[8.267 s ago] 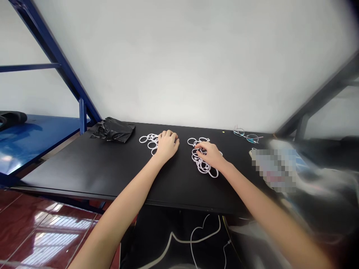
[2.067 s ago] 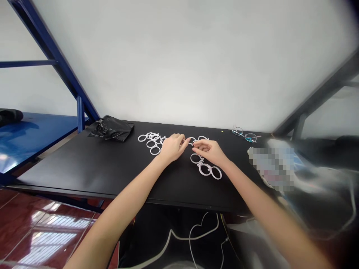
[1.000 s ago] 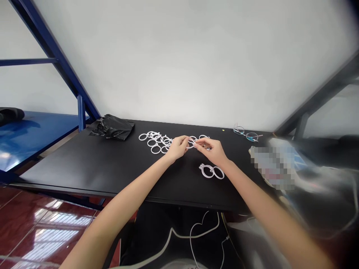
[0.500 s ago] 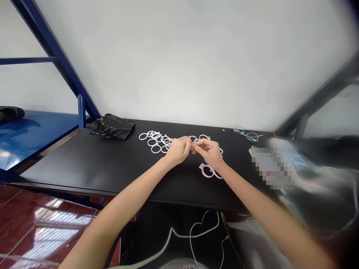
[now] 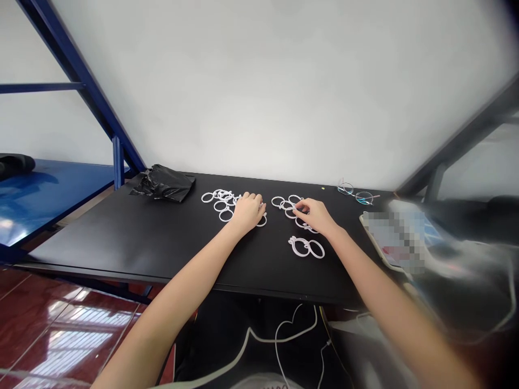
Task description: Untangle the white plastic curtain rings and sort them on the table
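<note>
My left hand (image 5: 248, 212) lies palm down over the left heap of white plastic rings (image 5: 221, 206), its fingers a little apart and hiding part of the heap. To the right, my right hand (image 5: 317, 215) is at a second cluster of white rings (image 5: 278, 201). Its thumb and index finger pinch at the edge of a ring (image 5: 290, 213) there; the other fingers are curled. Closer to the table's front edge, a few joined white rings (image 5: 317, 249) lie flat, apart from both hands.
A crumpled black plastic bag (image 5: 164, 183) sits at the back left of the black table (image 5: 133, 237). Eyeglasses (image 5: 364, 198) lie at the back right. A phone (image 5: 391, 240) with a blurred-out screen and clear plastic (image 5: 458, 270) are on the right. White cables (image 5: 279, 341) hang below.
My hands have separated from where they met in the middle. The left moved left onto the heap, the right moved right to the other rings, uncovering the table between them.
</note>
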Motion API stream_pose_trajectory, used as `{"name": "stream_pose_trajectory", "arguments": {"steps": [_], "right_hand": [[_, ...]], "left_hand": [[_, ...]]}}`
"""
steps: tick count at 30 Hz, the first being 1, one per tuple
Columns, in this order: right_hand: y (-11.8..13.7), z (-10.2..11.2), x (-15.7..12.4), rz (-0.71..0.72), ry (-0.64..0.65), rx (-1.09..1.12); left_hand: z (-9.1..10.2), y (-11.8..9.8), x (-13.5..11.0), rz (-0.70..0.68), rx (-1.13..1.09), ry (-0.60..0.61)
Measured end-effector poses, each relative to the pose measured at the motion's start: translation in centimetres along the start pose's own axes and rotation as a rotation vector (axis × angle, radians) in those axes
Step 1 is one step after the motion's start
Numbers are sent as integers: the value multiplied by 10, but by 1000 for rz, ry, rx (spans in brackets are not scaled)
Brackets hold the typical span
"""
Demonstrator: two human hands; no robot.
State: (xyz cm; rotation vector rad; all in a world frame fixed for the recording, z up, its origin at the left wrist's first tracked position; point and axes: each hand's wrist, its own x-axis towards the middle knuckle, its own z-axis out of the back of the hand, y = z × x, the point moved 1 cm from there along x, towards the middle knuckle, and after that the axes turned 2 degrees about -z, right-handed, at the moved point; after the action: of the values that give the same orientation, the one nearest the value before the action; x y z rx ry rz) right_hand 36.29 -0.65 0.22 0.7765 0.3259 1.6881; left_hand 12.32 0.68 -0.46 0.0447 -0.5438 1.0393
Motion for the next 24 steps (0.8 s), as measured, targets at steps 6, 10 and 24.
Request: {"name": "stream_pose_trajectory", "arguments": {"steps": [6, 10, 24], "right_hand": [[0, -8, 0, -55, -9, -45], [0, -9, 0, -72, -19, -69], [15, -2, -3, 4, 9, -78]], "left_hand": [[2, -4, -3, 45, 94, 11], [6, -11, -3, 14, 87, -12], [8, -24, -4, -97, -95, -79]]}}
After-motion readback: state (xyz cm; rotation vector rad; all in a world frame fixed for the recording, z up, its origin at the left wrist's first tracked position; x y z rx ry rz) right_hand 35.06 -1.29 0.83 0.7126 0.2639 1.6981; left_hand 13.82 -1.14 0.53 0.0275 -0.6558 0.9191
